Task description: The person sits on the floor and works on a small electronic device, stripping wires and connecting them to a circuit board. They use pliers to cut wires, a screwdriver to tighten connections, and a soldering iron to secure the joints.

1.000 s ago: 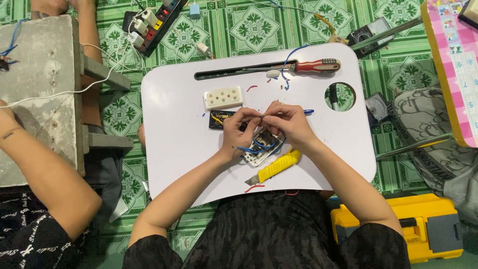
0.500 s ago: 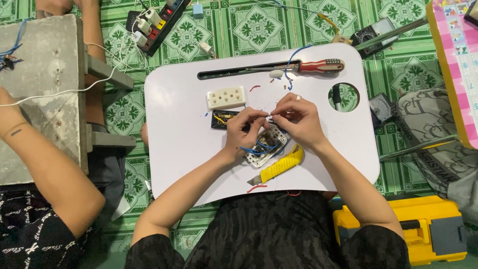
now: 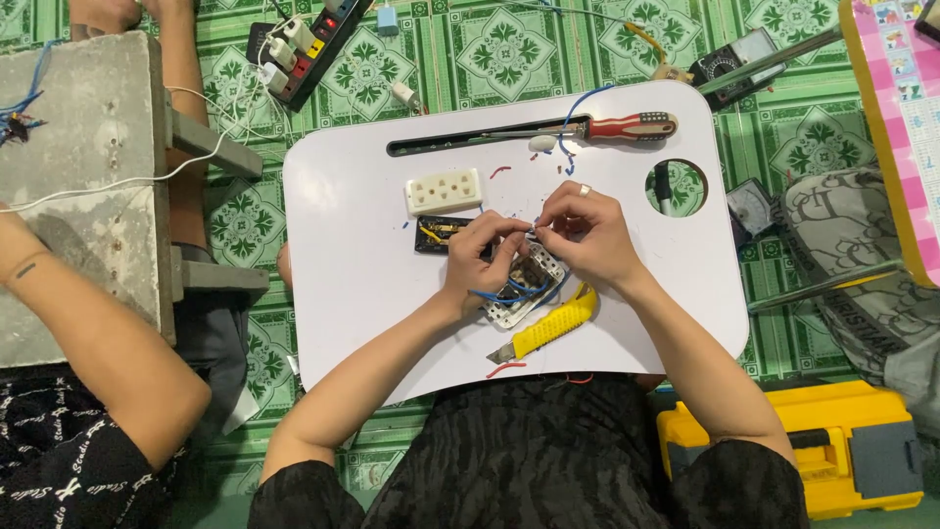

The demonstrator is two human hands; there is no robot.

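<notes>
White desk (image 3: 352,294) over green floor: my 2 hands, left hand (image 3: 482,257) and right hand (image 3: 586,235), pinch 1 blue wire (image 3: 509,293) together above 1 socket module (image 3: 524,289); 1 yellow knife (image 3: 548,331) nearby.

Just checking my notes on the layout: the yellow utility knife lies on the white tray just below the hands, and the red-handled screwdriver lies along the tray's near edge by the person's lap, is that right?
Not quite. In the head view, the red-handled screwdriver lies along the far edge of the white tray, beside the long slot, not by the lap. The yellow utility knife does lie just below the left hand and right hand.
</notes>
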